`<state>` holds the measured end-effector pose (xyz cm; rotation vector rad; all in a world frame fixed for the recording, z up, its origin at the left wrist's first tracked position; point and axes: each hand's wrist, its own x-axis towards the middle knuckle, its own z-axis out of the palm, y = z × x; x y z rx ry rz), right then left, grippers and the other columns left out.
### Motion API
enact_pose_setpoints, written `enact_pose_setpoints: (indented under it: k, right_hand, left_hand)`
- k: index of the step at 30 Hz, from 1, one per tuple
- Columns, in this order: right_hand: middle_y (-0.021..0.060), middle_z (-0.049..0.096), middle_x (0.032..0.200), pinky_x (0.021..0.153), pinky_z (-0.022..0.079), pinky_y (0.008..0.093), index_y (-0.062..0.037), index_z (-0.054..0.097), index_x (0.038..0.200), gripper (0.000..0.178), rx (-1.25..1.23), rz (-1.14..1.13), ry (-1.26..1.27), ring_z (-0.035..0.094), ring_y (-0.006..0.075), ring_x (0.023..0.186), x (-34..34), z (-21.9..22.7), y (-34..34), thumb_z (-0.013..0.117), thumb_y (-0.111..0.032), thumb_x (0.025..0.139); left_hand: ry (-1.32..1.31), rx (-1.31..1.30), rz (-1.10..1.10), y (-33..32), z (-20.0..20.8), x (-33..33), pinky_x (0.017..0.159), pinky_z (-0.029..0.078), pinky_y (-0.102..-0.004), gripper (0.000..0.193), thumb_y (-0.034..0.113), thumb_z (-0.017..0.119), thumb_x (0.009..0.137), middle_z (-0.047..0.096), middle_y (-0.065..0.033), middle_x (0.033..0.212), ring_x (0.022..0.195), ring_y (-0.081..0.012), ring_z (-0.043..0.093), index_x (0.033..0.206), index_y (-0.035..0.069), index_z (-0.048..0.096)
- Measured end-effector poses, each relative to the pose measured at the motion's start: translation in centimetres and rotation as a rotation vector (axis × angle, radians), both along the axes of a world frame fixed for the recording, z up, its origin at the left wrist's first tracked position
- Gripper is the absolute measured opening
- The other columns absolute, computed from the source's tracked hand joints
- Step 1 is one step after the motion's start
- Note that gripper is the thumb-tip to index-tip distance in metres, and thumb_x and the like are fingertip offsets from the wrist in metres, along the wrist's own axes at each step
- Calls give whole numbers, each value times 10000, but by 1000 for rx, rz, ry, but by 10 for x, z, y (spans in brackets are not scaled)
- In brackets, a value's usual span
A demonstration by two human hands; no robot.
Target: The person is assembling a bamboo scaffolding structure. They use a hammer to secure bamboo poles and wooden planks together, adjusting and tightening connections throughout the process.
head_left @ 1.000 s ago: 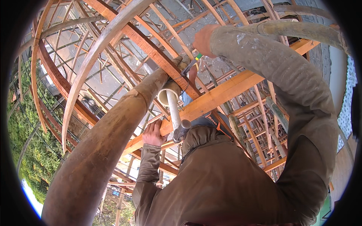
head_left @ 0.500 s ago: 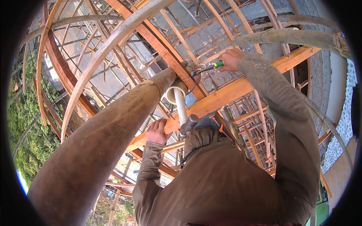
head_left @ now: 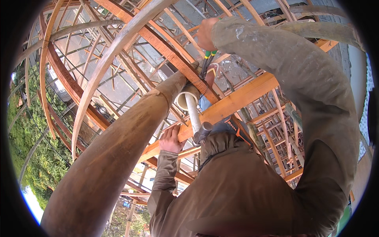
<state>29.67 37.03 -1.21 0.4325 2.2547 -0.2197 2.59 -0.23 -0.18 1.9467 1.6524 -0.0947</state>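
My right hand [head_left: 207, 34] is raised overhead and grips green-handled pliers [head_left: 208, 63]. Their jaws point down at the spot where a thick brown pole [head_left: 118, 150] meets a curved reddish wooden rib [head_left: 166, 45]. My left hand [head_left: 171, 139] clasps the edge of an orange timber beam [head_left: 237, 100] just below that joint. A hammer [head_left: 194, 114] with a pale handle stands upright between both hands, its dark head down near my brown jacket collar [head_left: 221, 140].
A lattice of thin curved wooden slats [head_left: 98, 71] and wire mesh surrounds me. More timber framing [head_left: 284, 130] fills the right side. Green foliage [head_left: 35, 138] shows far left. A pale pole [head_left: 323, 29] crosses behind my right sleeve.
My right hand has swung left and upward, and the pliers have turned from lying sideways to pointing down at the joint. My left hand stays on the beam.
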Motion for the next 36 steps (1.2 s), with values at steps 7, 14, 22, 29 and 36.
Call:
enact_pose_setpoints:
  k: [7, 14, 22, 29, 36]
  right_hand:
    - [127, 705, 717, 549, 554, 368, 41, 692, 821, 138, -745, -812, -262, 696, 218, 594, 87, -12, -55, 723, -86, 778]
    - [112, 682, 671, 481, 526, 362, 22, 688, 734, 125, -506, -650, -104, 659, 209, 535, 86, -21, -51, 724, -86, 786]
    - [97, 691, 660, 510, 540, 368, 20, 691, 709, 160, -722, -629, -226, 677, 199, 540, 82, -18, -43, 755, -117, 763]
    - [100, 691, 709, 519, 559, 397, 20, 703, 795, 117, -810, -783, -272, 675, 231, 555, 90, -25, -44, 739, -92, 791]
    - [108, 716, 739, 662, 579, 413, -89, 718, 824, 62, 151, -255, 538, 736, 281, 758, 77, -68, -27, 670, -121, 847]
  left_hand:
    - [-16, 34, 14, 1, -1, 2, 858, 570, -413, 684, 285, 892, 631, 698, -120, 1139, 1028, -319, 672, 1222, 53, 637]
    - [-40, 28, 9, 4, 3, 3, 848, 575, -417, 642, 277, 879, 657, 699, -124, 1156, 1036, -324, 675, 1203, 43, 635]
    - [-9, -31, 6, 3, 4, 2, 824, 584, -413, 620, 320, 868, 687, 705, -120, 1127, 998, -323, 689, 1198, 48, 643]
    - [-31, 39, -28, 4, 2, 0, 783, 575, -420, 654, 304, 880, 658, 690, -112, 1083, 952, -322, 678, 1204, 50, 625]
    - [-24, 21, -19, 3, 1, 0, 790, 570, -416, 666, 295, 888, 639, 697, -122, 1096, 941, -321, 680, 1200, 51, 626]
